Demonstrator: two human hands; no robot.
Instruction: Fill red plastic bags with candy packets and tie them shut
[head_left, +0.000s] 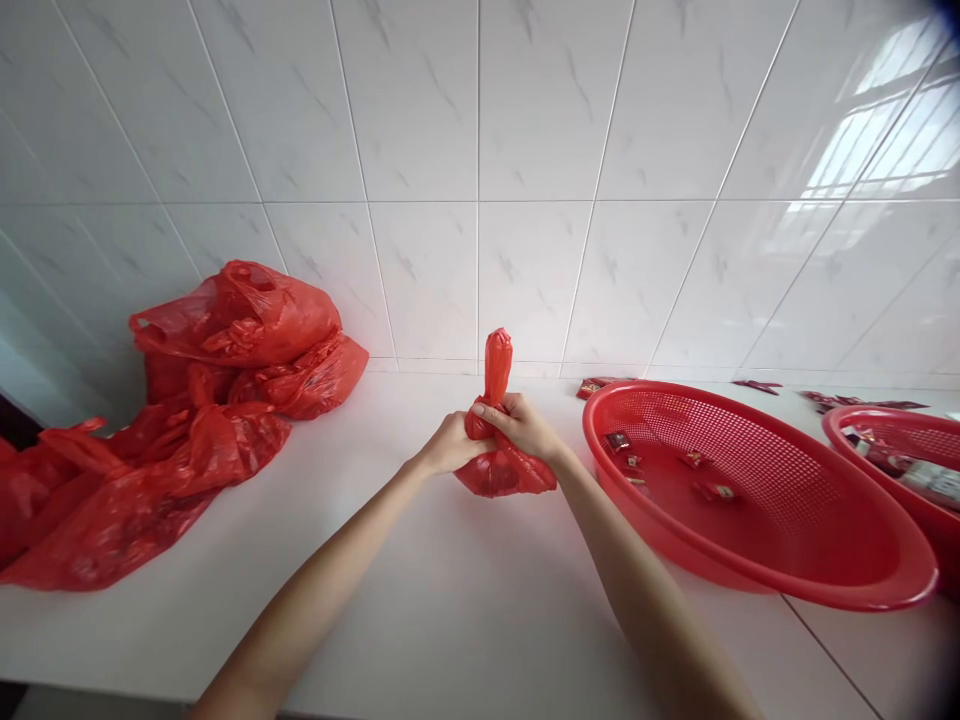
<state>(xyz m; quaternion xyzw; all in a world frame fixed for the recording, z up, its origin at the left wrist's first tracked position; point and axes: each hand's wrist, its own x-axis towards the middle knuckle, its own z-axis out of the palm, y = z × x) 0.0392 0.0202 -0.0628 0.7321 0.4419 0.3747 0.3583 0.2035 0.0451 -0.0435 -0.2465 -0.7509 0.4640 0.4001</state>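
Note:
In the middle of the head view a filled red plastic bag (499, 475) rests on or just above the white counter. Its neck is gathered, and the twisted handles stick up above my fingers. My left hand (454, 440) is closed around the gathered neck from the left. My right hand (525, 425) grips the same neck from the right, thumb laid across it. What fills the bag shows only as dark shapes through the plastic.
Several filled red bags (247, 320) are heaped at the left by the tiled wall (420, 270). To the right, a large red perforated basket (750, 570) holds a few small packets (619, 441). A second red basket (862, 412) stands beyond it. More packets (596, 386) lie along the wall.

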